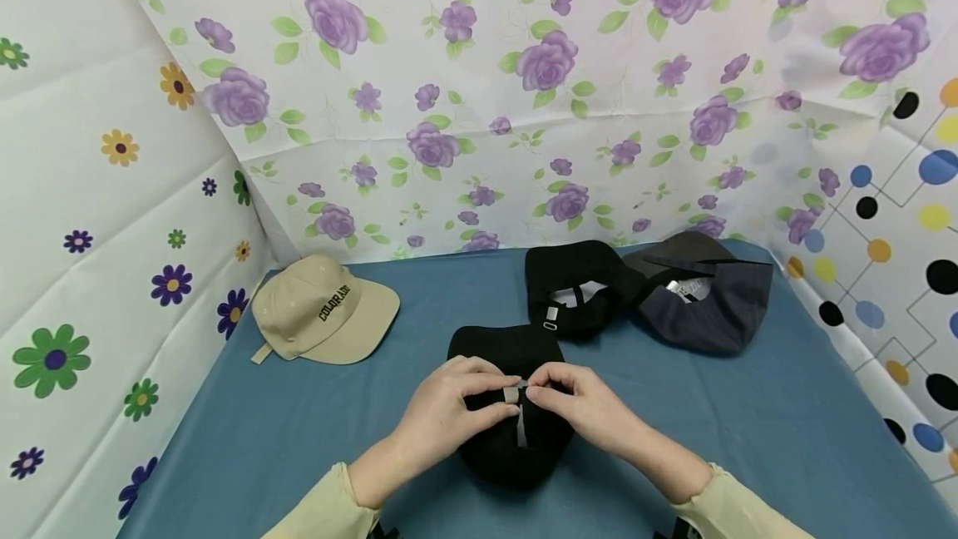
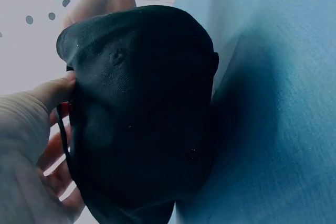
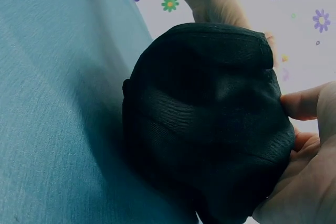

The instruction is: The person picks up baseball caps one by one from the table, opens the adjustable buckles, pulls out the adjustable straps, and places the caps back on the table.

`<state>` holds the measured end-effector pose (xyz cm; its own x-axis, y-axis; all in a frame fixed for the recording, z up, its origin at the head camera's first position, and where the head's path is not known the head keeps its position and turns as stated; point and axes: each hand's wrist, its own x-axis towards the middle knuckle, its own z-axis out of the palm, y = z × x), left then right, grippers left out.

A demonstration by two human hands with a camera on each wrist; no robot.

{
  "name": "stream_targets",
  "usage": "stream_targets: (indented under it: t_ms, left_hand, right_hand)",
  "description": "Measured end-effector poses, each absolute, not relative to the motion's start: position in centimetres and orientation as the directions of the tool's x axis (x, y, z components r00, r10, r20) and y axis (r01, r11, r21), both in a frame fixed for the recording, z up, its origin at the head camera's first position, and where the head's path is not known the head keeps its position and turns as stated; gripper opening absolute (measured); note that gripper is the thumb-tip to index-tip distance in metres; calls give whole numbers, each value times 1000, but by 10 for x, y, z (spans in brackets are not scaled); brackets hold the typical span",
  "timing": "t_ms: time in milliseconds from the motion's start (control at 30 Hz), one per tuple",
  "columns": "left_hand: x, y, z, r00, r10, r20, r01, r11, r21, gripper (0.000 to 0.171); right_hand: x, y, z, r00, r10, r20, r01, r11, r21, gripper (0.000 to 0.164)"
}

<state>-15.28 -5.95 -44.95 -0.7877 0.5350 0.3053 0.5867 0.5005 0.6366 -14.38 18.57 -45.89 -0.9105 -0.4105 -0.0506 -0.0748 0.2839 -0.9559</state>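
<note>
A black cap (image 1: 512,468) lies at the front middle, its back strap facing up with a small metal buckle (image 1: 512,395). From the left, my left hand (image 1: 452,406) pinches the strap beside the buckle between thumb and fingers. My right hand (image 1: 587,406) pinches the strap from the other side, its fingertips close to those of the left. Below the buckle hangs a thin grey strip (image 1: 521,431). The cap's crown (image 2: 142,103) fills much of the left wrist view, with the left thumb at its edge; the crown hides part of the fingers in the right wrist view.
A tan cap (image 1: 299,314) lettered COLORADO lies at the back left. Behind my right hand, another black cap (image 1: 554,273) touches a dark grey cap (image 1: 703,323). Blue cloth (image 1: 299,439) covers the table, and patterned sheets (image 1: 479,106) enclose it on three sides.
</note>
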Motion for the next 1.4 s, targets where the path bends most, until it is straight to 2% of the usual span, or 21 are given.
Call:
stream_targets:
  t_ms: [200,367,500,833,1000,1400]
  left_hand:
    - [-152,-60,-451,-790,534,302,572,462,678,28]
    - [-154,-60,-451,-814,515,269,518,434,737,29]
    - [-155,-59,-451,-821,502,270,511,438,739,26]
    - [-159,-58,-455,-744,545,387,645,431,631,19]
    - [-162,-61,-459,-704,577,413,679,376,631,17]
    - [-165,-65,-460,-715,591,373,646,355,676,16]
  right_hand:
    - [-143,185,-457,-904,-424,-47,-80,277,-957,20]
    - [-143,186,-456,-905,-423,-53,-68,265,-962,19]
    - [-143,186,-455,-905,-422,-57,-63,265,-962,19]
    - [-144,183,-458,-906,-419,-53,-72,276,-958,19]
    - [-146,184,-460,-908,-417,-47,-86,294,-952,17]
    - [-145,182,-454,-924,-379,-50,-89,339,-936,16]
